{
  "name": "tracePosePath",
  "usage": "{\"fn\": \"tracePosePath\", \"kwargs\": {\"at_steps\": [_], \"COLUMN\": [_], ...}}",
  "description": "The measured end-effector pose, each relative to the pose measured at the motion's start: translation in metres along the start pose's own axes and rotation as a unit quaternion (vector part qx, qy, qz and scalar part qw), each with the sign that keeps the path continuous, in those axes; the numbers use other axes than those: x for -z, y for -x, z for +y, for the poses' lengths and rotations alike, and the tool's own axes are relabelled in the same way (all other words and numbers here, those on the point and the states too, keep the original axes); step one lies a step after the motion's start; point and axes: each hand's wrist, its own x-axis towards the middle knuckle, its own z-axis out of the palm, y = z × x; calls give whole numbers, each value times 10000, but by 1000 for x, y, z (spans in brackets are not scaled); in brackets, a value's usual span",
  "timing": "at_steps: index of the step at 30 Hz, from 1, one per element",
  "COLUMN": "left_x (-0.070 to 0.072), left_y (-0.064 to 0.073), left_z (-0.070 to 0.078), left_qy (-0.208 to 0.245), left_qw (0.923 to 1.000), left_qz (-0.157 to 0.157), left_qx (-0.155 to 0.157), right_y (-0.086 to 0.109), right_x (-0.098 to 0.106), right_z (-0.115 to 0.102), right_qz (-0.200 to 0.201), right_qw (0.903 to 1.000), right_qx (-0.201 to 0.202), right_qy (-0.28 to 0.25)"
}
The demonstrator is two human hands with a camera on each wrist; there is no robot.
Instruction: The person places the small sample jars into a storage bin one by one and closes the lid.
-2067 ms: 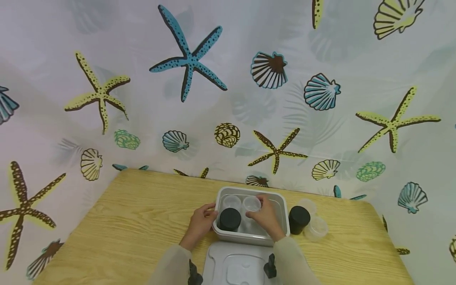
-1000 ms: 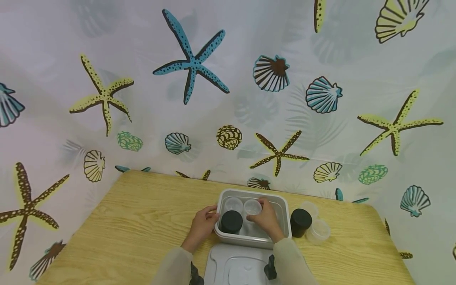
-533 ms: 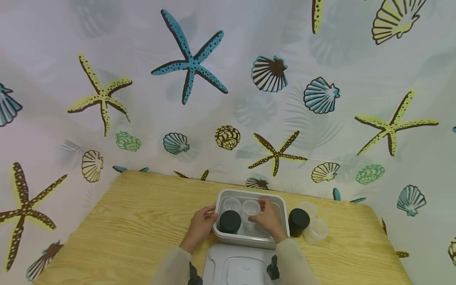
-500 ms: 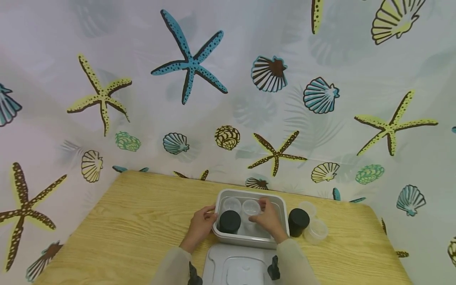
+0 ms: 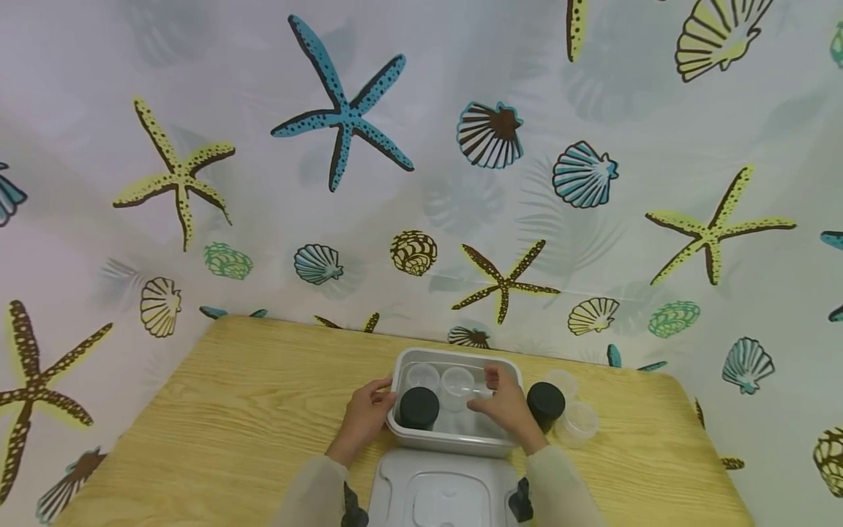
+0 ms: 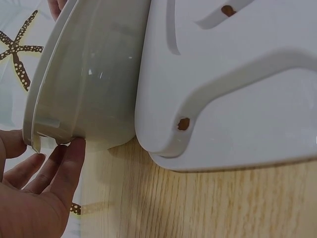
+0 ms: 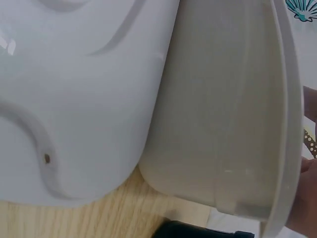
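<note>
A grey-white plastic bin (image 5: 454, 443) stands on the wooden table in the head view. Inside it are two clear plastic cups, one at the back left (image 5: 423, 375) and another (image 5: 457, 386) to its right, plus a black round container (image 5: 419, 408) at the front left. My left hand (image 5: 364, 416) grips the bin's left rim; in the left wrist view its fingers (image 6: 67, 168) press the outer wall below the rim. Above the bin's right half is my right hand (image 5: 510, 407), thumb and fingers spread, apart from the right cup. The bin hides most of this hand in the right wrist view.
A white lid (image 5: 444, 490) lies in front of the bin, close against it. Right of the bin stand another black container (image 5: 545, 402) and two clear cups, one farther back (image 5: 563, 382) and one nearer (image 5: 579, 422). A patterned curtain (image 5: 395, 205) rises behind the table (image 5: 250, 424).
My right hand has let go of the right cup in the bin and drawn back to the right. The left hand stays at the bin's rim. The head view has shifted slightly.
</note>
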Motion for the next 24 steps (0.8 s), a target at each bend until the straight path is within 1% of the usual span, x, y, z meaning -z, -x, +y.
{"fn": "tracePosePath", "kwargs": {"at_steps": [2, 5, 6, 9, 10, 14, 23, 24], "left_x": [0, 0, -1, -1, -1, -2, -4, -4], "left_y": [1, 0, -1, -2, -2, -3, -5, -5], "left_z": [0, 2, 3, 3, 3, 3, 0, 0], "left_qy": [20, 25, 39, -36, -59, -101, -280, -266], "left_qw": [10000, 9999, 9997, 9994, 9993, 9994, 9991, 9990], "left_qz": [-12, -41, -38, -60, -67, -57, 54, 47], "left_qx": [-47, 97, 233, 350, 358, 336, 321, 359], "right_y": [2, 5, 6, 8, 8, 12, 24, 26], "right_x": [3, 8, 9, 14, 16, 24, 41, 43], "right_z": [-2, -5, -6, -8, -9, -10, -8, -7], "right_qz": [6, 34, 52, 105, 126, 178, 265, 280], "right_qw": [10000, 9999, 9998, 9995, 9993, 9993, 9994, 9994], "right_qx": [54, 154, 195, 280, 337, 318, 220, 197], "right_qy": [-8, -24, -33, -54, -37, -65, -37, -36]}}
